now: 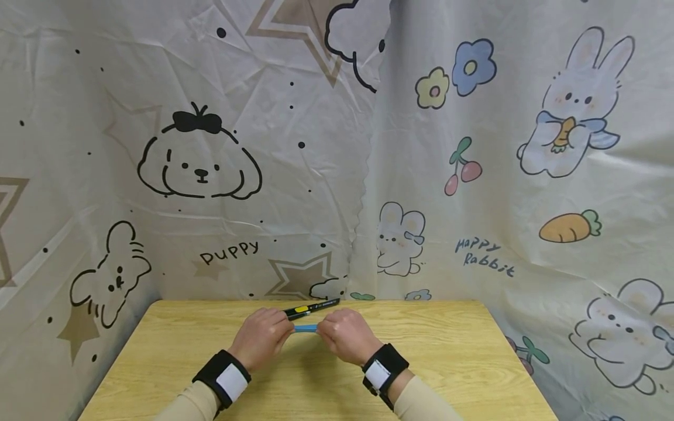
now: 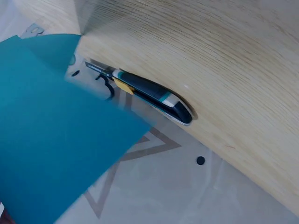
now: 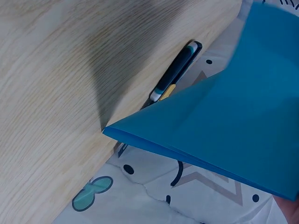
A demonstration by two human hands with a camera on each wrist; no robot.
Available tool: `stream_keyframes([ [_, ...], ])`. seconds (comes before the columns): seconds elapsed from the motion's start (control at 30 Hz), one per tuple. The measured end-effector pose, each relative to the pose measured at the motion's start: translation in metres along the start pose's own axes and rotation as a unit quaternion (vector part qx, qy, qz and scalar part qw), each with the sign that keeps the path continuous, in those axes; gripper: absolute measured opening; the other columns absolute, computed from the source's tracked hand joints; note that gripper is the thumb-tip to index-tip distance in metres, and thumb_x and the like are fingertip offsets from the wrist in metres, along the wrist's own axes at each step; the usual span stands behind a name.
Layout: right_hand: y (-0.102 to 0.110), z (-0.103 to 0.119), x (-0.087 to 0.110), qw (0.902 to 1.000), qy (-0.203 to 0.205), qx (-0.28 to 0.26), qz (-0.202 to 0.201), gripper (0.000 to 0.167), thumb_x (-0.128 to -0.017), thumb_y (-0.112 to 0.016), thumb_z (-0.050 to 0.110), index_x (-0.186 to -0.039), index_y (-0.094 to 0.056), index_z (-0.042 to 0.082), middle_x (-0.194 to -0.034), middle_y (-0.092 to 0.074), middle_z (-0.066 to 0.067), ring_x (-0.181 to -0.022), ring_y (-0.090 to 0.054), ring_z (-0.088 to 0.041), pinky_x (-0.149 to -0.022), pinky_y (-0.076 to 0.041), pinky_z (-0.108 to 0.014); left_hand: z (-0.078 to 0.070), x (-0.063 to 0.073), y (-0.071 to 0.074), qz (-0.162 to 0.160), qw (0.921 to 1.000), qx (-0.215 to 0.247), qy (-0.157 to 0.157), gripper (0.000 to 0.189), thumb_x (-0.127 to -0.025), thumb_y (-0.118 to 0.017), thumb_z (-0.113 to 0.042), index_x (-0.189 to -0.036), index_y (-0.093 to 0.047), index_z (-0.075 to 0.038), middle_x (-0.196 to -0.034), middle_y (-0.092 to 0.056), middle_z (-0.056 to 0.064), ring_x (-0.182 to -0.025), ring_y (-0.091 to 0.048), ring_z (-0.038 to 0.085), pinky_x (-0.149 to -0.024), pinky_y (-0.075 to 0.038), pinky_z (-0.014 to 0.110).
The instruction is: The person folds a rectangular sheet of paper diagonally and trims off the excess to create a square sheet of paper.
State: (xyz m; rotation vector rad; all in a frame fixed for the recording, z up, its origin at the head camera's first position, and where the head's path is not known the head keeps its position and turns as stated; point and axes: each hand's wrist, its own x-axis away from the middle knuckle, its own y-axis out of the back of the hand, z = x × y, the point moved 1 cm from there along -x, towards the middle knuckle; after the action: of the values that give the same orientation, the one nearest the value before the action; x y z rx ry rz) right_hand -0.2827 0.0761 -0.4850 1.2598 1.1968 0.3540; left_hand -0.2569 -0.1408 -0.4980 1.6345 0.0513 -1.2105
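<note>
A sheet of blue paper (image 1: 305, 328) is held above the table between both hands, seen almost edge-on in the head view. My left hand (image 1: 261, 338) pinches its left end, and my right hand (image 1: 349, 335) pinches the right end. In the right wrist view the blue paper (image 3: 205, 126) shows a fold, with two layers lying close along the lower edge. The left wrist view has the same paper (image 2: 60, 130) across its left side. Behind the hands lies a black utility knife (image 1: 313, 308) with a yellow slider, touched by neither hand as far as shown.
The wooden table (image 1: 421, 362) ends at a back edge just beyond the knife. A printed cloth (image 1: 316, 175) with puppies, rabbits and stars hangs behind and along the sides. Black bands (image 1: 223, 379) wrap both wrists.
</note>
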Motion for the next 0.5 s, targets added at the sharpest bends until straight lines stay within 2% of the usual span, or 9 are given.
stream_keyframes([
  [0.2, -0.0009, -0.0017, 0.0017, 1.0000, -0.004, 0.001, 0.004, 0.011, -0.091, -0.066, 0.022, -0.084, -0.074, 0.020, -0.071, -0.063, 0.012, -0.064, -0.057, 0.000, -0.065, -0.048, -0.019, 0.0025, 0.0024, 0.0016, 0.010, 0.9999, -0.011, 0.001, 0.015, -0.074, -0.083, -0.017, -0.074, -0.068, -0.018, -0.075, -0.060, -0.009, -0.071, -0.058, 0.007, -0.064, -0.050, 0.028],
  [0.37, -0.0008, -0.0034, 0.0037, 1.0000, -0.007, -0.002, 0.000, 0.008, -0.089, -0.068, 0.020, -0.084, -0.074, 0.019, -0.072, -0.065, 0.012, -0.064, -0.058, -0.001, -0.064, -0.048, -0.019, 0.0029, 0.0030, 0.0039, 0.005, 0.9999, -0.013, 0.005, 0.018, -0.071, -0.085, -0.016, -0.072, -0.067, -0.018, -0.074, -0.061, -0.009, -0.070, -0.058, 0.008, -0.063, -0.051, 0.028],
  [0.5, 0.0019, -0.0037, 0.0045, 0.9999, -0.013, 0.000, -0.001, 0.009, -0.090, -0.067, 0.020, -0.084, -0.074, 0.020, -0.073, -0.065, 0.012, -0.066, -0.059, -0.002, -0.065, -0.049, -0.020, 0.0038, 0.0030, 0.0060, 0.017, 0.9997, -0.014, 0.009, 0.015, -0.073, -0.083, -0.018, -0.074, -0.069, -0.019, -0.075, -0.062, -0.009, -0.071, -0.059, 0.007, -0.065, -0.052, 0.028],
])
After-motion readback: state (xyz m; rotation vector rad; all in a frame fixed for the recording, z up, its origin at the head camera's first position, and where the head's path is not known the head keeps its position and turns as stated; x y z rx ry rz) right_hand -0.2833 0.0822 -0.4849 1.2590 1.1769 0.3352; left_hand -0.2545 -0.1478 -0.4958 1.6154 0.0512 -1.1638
